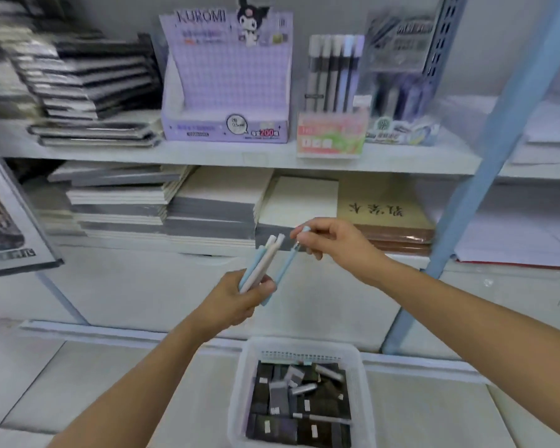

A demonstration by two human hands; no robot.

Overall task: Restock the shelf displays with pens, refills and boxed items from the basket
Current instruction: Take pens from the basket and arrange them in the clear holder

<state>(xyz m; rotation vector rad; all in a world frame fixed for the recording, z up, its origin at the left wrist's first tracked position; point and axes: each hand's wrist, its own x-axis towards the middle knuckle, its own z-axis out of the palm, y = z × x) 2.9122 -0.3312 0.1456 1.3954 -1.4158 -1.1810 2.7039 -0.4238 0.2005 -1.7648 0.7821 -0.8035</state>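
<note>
A small bundle of pens [262, 263], pale blue and white, stands tilted in the left hand [236, 302], whose fingers are curled round its lower half while the capped ends stick up and to the right. Just to the right of the bundle, the right hand [333, 240] pinches the top end of a single pale blue pen [287, 263] between thumb and forefinger. This pen slants down to the left, and its lower end lies beside the left fingertips; whether it touches them cannot be told. Below both hands, on the tiled floor [78, 383], sits a white plastic basket [304, 345] holding dark small boxes [269, 399] with a few grey loose pens [304, 389] lying on top of them. Above the hands runs a white shelf [207, 153]. On it, up and to the left of the left hand, stands a purple display box [223, 92]. Straight above the right hand stands a pink display box [332, 134] with upright pens [333, 72], and a blurred clear display [398, 92] is just beside that, further right. Behind the hands, on the lower shelf, lie stacks of notebooks [214, 205], with brown booklets [385, 218] behind the right wrist. A blue shelf post [498, 156] slants up to the right of the right arm.
</note>
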